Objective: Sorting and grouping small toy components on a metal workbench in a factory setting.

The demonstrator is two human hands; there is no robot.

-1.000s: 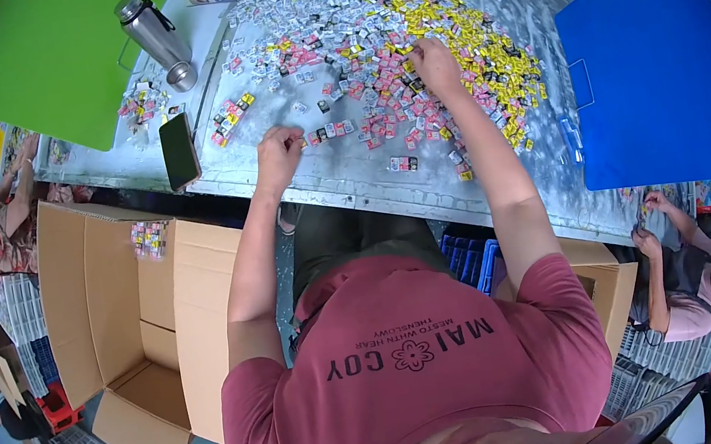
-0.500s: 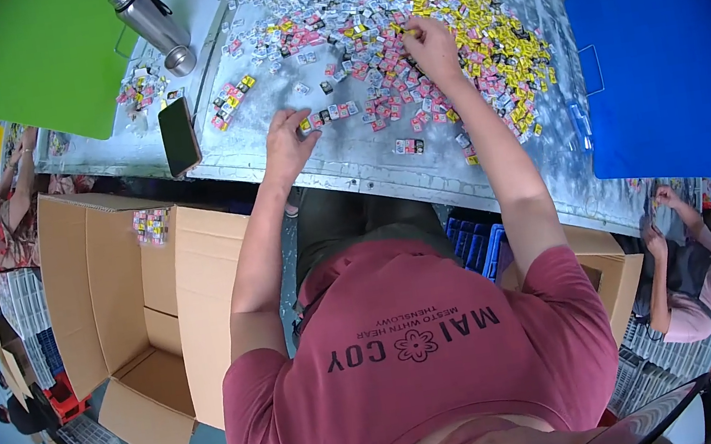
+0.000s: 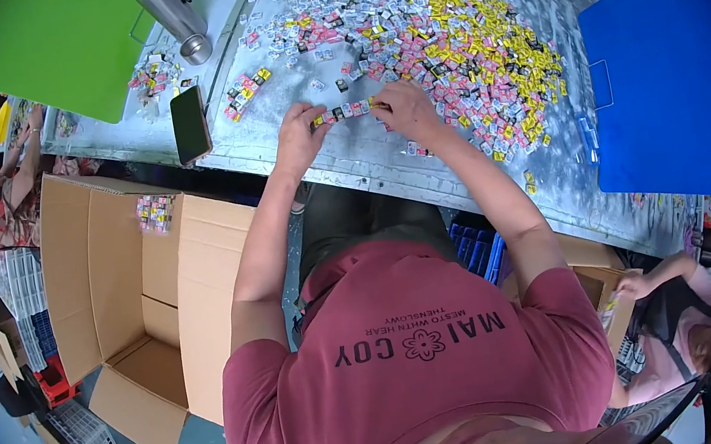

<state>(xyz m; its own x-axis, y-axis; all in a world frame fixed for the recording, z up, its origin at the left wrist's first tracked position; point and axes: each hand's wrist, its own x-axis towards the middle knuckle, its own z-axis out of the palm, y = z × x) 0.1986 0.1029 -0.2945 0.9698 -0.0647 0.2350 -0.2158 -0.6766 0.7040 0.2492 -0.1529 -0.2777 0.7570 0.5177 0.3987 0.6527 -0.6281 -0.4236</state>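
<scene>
A short row of small square pieces [image 3: 351,111] in white, pink, black and yellow spans the gap between my hands, above the near part of the table. My left hand [image 3: 301,141] pinches its left end, where a yellow piece shows. At the right end are the closed fingertips of my right hand [image 3: 409,111], with a bit of a small yellow piece [image 3: 376,103] showing between them. My fingers partly cover both ends. Beyond my hands spreads a loose heap of such pieces [image 3: 477,50], whitish at the left, pink in the middle, yellow at the right.
A joined patch of pieces [image 3: 247,95] lies left of my hands. Near it are a phone [image 3: 190,124] and a steel flask [image 3: 170,12]. An open cardboard box [image 3: 114,283] stands at my left. A blue panel [image 3: 667,78] borders the right. Two other people sit at either side.
My right hand has come from the heap, down and left, to the row's right end. The row and my left hand have shifted slightly. The person at right has lowered their arms.
</scene>
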